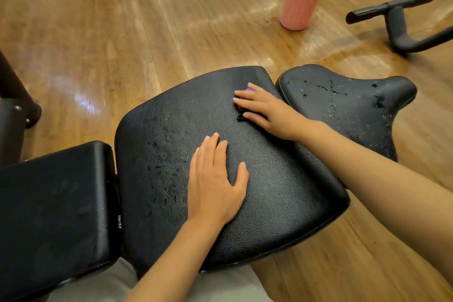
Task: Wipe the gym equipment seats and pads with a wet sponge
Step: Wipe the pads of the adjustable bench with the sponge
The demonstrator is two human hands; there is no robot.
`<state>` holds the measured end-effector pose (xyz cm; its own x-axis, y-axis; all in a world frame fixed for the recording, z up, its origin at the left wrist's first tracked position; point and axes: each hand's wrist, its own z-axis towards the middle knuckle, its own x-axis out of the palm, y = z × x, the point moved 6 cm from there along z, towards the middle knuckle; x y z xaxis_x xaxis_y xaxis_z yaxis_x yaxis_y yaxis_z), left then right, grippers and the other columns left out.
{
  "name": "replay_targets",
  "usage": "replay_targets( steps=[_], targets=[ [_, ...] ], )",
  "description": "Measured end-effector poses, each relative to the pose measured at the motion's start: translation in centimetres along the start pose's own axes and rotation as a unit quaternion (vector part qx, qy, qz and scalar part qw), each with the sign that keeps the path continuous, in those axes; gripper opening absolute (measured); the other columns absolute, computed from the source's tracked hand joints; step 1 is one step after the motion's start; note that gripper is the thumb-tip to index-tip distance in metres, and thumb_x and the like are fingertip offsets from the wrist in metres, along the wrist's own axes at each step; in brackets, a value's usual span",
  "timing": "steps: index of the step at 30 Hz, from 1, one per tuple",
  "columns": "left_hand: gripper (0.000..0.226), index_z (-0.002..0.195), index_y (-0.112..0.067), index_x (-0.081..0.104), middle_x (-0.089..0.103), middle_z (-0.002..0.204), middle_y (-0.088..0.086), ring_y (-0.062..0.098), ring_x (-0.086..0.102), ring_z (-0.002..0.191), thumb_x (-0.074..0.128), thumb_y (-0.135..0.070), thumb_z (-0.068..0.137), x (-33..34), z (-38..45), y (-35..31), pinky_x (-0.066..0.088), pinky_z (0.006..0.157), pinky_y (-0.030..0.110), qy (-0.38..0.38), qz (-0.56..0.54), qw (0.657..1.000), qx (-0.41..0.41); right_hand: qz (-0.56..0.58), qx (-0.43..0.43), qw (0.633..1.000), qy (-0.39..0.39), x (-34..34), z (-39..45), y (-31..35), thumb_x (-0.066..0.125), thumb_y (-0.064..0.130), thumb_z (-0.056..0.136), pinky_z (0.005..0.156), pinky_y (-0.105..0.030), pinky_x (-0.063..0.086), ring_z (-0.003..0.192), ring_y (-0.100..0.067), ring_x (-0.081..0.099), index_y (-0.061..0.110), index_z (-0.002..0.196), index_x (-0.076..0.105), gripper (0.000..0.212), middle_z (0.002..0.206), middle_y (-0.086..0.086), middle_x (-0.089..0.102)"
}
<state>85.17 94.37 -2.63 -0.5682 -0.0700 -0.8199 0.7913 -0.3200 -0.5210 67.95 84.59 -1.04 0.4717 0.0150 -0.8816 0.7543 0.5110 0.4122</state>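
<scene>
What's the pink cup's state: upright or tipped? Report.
Upright: the pink cup stands on its base on the wooden floor, rim up.

— How much of the sponge point(249, 91) do we see?
— Only a purple sliver; the right hand point(263, 111) covers the rest.
— And the left pad point(54, 206)?
— Cut off by the frame's left edge. We lose the black frame point(402, 24) at the right edge too.
</scene>
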Motion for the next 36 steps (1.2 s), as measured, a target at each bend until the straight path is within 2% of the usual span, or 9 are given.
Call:
replay_targets(
  steps=[3, 6, 9, 14, 20, 26, 31, 34, 36],
  targets=[
    [0.062, 0.135, -0.008, 0.054, 0.045, 0.151, 0.008, 0.025, 0.035, 0.144, 0.041, -0.05, 0.091, -0.1, -0.1, 0.0, 0.024, 0.12, 0.041, -0.002, -0.003, 1.0, 0.0, -0.026, 0.034, 0.999, -0.015, 0.1, 2.7, -1.5, 0.052, 0.014, 0.095, 0.117, -0.048, 0.019, 0.134, -0.038, 0.038, -0.009, 0.13, 0.057, 0.042, 0.137, -0.027, 0.053],
    [0.062, 0.135, -0.008, 0.054, 0.044, 0.151, 0.007, 0.024, 0.035, 0.144, 0.041, -0.05, 0.091, 0.0, -0.1, 0.1, 0.022, 0.12, 0.04, 0.0, -0.006, 1.0, -0.002, -0.028, 0.086, 0.996, -0.017, 0.3, 5.5, -3.6, 0.049, 0.016, 0.095, 0.116, -0.055, 0.023, 0.129, -0.051, 0.043, -0.009, 0.131, 0.056, 0.044, 0.136, -0.028, 0.053],
    [0.062, 0.136, -0.009, 0.053, 0.043, 0.152, 0.006, 0.023, 0.033, 0.145, 0.041, -0.05, 0.091, 0.0, -0.1, 0.1, 0.023, 0.12, 0.041, 0.004, -0.008, 1.0, -0.002, -0.025, 0.142, 0.989, -0.039, -0.4, 7.0, -6.6, 0.049, 0.016, 0.099, 0.12, -0.047, 0.014, 0.136, -0.047, 0.036, -0.006, 0.137, 0.051, 0.043, 0.143, -0.026, 0.047],
    [0.059, 0.135, -0.009, 0.054, 0.044, 0.151, 0.006, 0.022, 0.034, 0.144, 0.043, -0.048, 0.091, -0.1, 0.0, 0.0, 0.027, 0.118, 0.044, -0.003, -0.013, 1.0, -0.002, 0.014, 0.245, 0.966, -0.075, -2.0, 6.4, -9.9, 0.05, 0.015, 0.102, 0.114, -0.039, 0.027, 0.133, -0.035, 0.041, -0.004, 0.141, 0.046, 0.044, 0.142, -0.019, 0.047],
    [0.058, 0.133, -0.009, 0.055, 0.046, 0.15, 0.006, 0.023, 0.036, 0.143, 0.043, -0.048, 0.091, -0.1, 0.0, -0.1, 0.024, 0.119, 0.041, -0.004, -0.007, 1.0, 0.0, -0.019, 0.209, 0.976, -0.058, -1.2, 2.0, -6.6, 0.046, 0.022, 0.1, 0.119, -0.046, 0.023, 0.138, -0.039, 0.035, -0.004, 0.145, 0.04, 0.052, 0.147, -0.021, 0.042],
    [0.057, 0.131, -0.008, 0.055, 0.047, 0.149, 0.008, 0.024, 0.037, 0.143, 0.043, -0.047, 0.091, -0.1, 0.0, -0.1, 0.027, 0.118, 0.044, -0.007, -0.003, 1.0, 0.004, -0.061, 0.198, 0.978, 0.002, -0.1, -7.0, 0.1, 0.028, 0.042, 0.098, 0.119, -0.053, 0.024, 0.14, -0.045, 0.031, -0.001, 0.146, 0.04, 0.065, 0.149, -0.018, 0.044],
    [0.059, 0.132, -0.008, 0.056, 0.047, 0.149, 0.007, 0.025, 0.038, 0.142, 0.042, -0.048, 0.09, 0.0, 0.1, 0.0, 0.029, 0.118, 0.045, -0.01, -0.003, 1.0, 0.0, -0.076, 0.182, 0.98, 0.02, -0.6, -8.4, 1.7, 0.026, 0.041, 0.098, 0.121, -0.04, 0.013, 0.141, -0.041, 0.033, -0.002, 0.145, 0.042, 0.066, 0.149, -0.018, 0.044],
    [0.06, 0.132, -0.008, 0.056, 0.047, 0.149, 0.007, 0.026, 0.038, 0.142, 0.042, -0.048, 0.09, 0.0, 0.1, 0.0, 0.03, 0.117, 0.047, -0.008, 0.0, 1.0, -0.002, -0.075, 0.175, 0.981, 0.033, -0.4, -5.8, -0.2, 0.028, 0.036, 0.1, 0.122, -0.043, 0.013, 0.136, -0.043, 0.039, -0.006, 0.141, 0.045, 0.062, 0.145, -0.023, 0.046],
    [0.061, 0.133, -0.008, 0.055, 0.046, 0.15, 0.007, 0.025, 0.037, 0.143, 0.041, -0.049, 0.09, 0.0, 0.1, 0.0, 0.03, 0.117, 0.047, -0.004, 0.0, 1.0, -0.003, -0.075, 0.19, 0.979, 0.017, -0.4, -3.6, -1.9, 0.037, 0.027, 0.104, 0.123, -0.046, 0.012, 0.138, -0.043, 0.035, -0.008, 0.143, 0.041, 0.053, 0.147, -0.025, 0.042]
  ],
)
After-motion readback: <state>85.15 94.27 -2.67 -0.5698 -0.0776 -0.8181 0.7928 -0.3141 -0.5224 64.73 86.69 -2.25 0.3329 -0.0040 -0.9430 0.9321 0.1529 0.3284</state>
